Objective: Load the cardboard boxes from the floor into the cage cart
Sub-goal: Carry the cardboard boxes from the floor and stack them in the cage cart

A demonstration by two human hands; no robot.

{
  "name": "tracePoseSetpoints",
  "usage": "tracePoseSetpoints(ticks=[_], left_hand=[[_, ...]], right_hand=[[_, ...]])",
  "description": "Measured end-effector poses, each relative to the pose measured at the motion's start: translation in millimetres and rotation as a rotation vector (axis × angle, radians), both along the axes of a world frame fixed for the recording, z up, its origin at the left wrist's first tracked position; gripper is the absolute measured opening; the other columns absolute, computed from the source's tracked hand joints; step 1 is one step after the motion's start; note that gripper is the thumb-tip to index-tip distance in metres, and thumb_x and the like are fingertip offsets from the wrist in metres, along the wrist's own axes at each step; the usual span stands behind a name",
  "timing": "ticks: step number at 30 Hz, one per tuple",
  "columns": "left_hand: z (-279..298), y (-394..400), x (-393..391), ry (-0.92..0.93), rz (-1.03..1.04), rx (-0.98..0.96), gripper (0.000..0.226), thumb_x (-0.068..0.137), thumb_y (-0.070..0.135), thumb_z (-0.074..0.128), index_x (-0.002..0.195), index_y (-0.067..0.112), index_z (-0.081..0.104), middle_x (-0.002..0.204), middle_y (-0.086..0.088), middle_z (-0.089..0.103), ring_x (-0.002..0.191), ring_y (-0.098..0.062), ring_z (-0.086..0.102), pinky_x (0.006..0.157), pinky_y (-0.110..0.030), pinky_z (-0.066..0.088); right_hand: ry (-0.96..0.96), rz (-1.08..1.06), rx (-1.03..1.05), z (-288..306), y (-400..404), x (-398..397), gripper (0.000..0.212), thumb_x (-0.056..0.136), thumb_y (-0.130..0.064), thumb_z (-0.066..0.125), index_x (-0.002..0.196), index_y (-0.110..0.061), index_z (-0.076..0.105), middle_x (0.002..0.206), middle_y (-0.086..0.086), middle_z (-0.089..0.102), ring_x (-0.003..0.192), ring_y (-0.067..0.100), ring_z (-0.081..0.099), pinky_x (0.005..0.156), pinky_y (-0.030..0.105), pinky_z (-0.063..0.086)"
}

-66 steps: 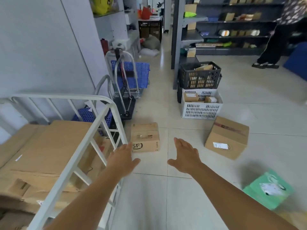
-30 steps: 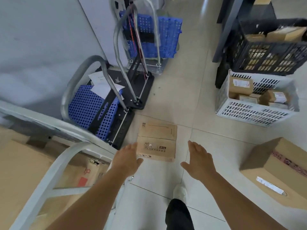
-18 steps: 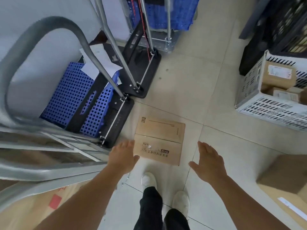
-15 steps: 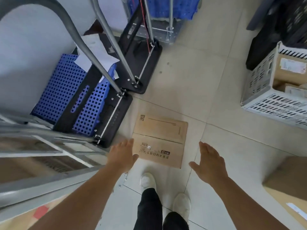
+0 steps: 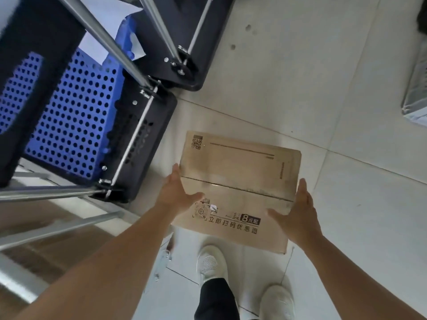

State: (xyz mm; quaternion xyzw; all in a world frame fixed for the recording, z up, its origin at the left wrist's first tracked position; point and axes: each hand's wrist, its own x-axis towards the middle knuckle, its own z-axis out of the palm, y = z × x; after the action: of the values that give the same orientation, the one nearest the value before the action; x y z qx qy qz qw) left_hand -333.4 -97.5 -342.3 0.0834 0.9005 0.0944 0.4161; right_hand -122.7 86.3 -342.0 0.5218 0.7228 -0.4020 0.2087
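While low at frame centre, left hand [image 5: 175,195] and right hand [image 5: 298,213] flanked the cardboard box [image 5: 240,181]. Fingers extended together, palms against its sides, thumbs on top. Firm clamp: cannot tell.

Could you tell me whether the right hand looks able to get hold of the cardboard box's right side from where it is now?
Probably yes. The right hand is already open against the right side of the cardboard box, with only bare floor beside it.

Left hand [image 5: 175,195], right hand [image 5: 298,213] flanking cardboard box [image 5: 240,181], tiled floor [image 5: 288,77]
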Motion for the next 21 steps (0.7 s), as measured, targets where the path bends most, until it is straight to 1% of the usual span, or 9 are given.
tracePoseSetpoints(ticks=[1,3,4,6,11,13,16,19,21], left_hand=[[-8.1,-1.4,0.2,-0.006,0.028,0.021,0.109,0.072,0.048,0.078,0.150,0.026,0.005,0.146,-0.006,0.039,0.124,-0.029,0.049,0.097,-0.045,0.046],[-21.6,-4.9,1.7,-0.011,0.094,0.080,0.110,0.067,0.048,0.081,0.147,0.032,0.008,0.136,-0.001,0.046,0.116,-0.026,0.052,0.086,-0.037,0.049],[-25.5,-6.1,2.7,-0.012,0.128,0.107,0.111,0.065,0.046,0.083,0.147,0.035,0.008,0.134,0.001,0.047,0.115,-0.025,0.052,0.080,-0.033,0.049],[-30.5,-8.1,3.7,-0.004,0.175,0.145,0.112,0.060,0.044,0.085,0.145,0.040,0.011,0.129,0.003,0.050,0.111,-0.024,0.054,0.072,-0.029,0.049],[-16.4,-8.8,16.7,0.002,0.243,0.170,0.111,0.057,0.046,0.086,0.142,0.042,0.015,0.127,0.004,0.052,0.112,-0.024,0.054,0.086,-0.041,0.052],[-1.9,-8.8,26.1,0.016,0.264,0.177,0.112,0.054,0.049,0.085,0.141,0.043,0.016,0.126,0.005,0.053,0.113,-0.024,0.055,0.089,-0.045,0.053],[28.0,-5.6,41.1,0.028,0.300,0.184,0.116,0.056,0.043,0.086,0.145,0.043,0.011,0.130,0.006,0.051,0.115,-0.024,0.054,0.092,-0.048,0.051],[67.6,3.0,57.0,0.044,0.319,0.189,0.117,0.061,0.040,0.085,0.147,0.043,0.007,0.132,0.006,0.049,0.114,-0.024,0.055,0.091,-0.047,0.052],[99.4,8.8,67.3,0.070,0.321,0.204,0.114,0.062,0.041,0.085,0.146,0.044,0.008,0.129,0.005,0.051,0.108,-0.023,0.058,0.085,-0.047,0.055]], right_hand=[[0.015,-0.050,-0.027,-6.8,-0.9,-0.7,0.122,0.070,-0.048,0.080,0.154,-0.029,-0.006,0.155,0.005,0.027,0.133,0.035,0.041,0.100,0.053,0.045],[0.062,-0.141,-0.061,-17.7,-2.1,-0.9,0.122,0.055,-0.056,0.080,0.149,-0.031,0.005,0.143,0.003,0.042,0.116,0.030,0.055,0.085,0.053,0.055],[0.086,-0.173,-0.068,-23.7,-2.6,0.4,0.122,0.050,-0.056,0.080,0.146,-0.031,0.010,0.135,0.001,0.048,0.108,0.026,0.059,0.079,0.053,0.057],[0.127,-0.206,-0.072,-29.4,-4.1,2.3,0.118,0.048,-0.050,0.083,0.143,-0.034,0.015,0.126,-0.003,0.053,0.103,0.023,0.061,0.076,0.052,0.058],[0.169,-0.220,-0.075,-16.6,-3.3,6.1,0.103,0.060,-0.034,0.085,0.141,-0.036,0.021,0.120,-0.010,0.058,0.097,0.021,0.064,0.075,0.047,0.057],[0.179,-0.215,-0.068,-2.3,-0.4,9.2,0.095,0.065,-0.029,0.085,0.137,-0.038,0.024,0.117,-0.012,0.059,0.094,0.021,0.064,0.071,0.043,0.056],[0.196,-0.210,-0.055,30.4,7.3,16.2,0.083,0.069,-0.025,0.083,0.127,-0.042,0.027,0.111,-0.014,0.060,0.087,0.016,0.064,0.067,0.038,0.052],[0.217,-0.226,-0.049,71.9,16.6,26.2,0.085,0.070,-0.022,0.082,0.131,-0.044,0.027,0.111,-0.016,0.060,0.090,0.017,0.064,0.071,0.038,0.051],[0.227,-0.235,-0.035,106.5,23.8,32.0,0.078,0.072,-0.019,0.080,0.125,-0.045,0.029,0.108,-0.018,0.060,0.091,0.017,0.063,0.073,0.039,0.050]])
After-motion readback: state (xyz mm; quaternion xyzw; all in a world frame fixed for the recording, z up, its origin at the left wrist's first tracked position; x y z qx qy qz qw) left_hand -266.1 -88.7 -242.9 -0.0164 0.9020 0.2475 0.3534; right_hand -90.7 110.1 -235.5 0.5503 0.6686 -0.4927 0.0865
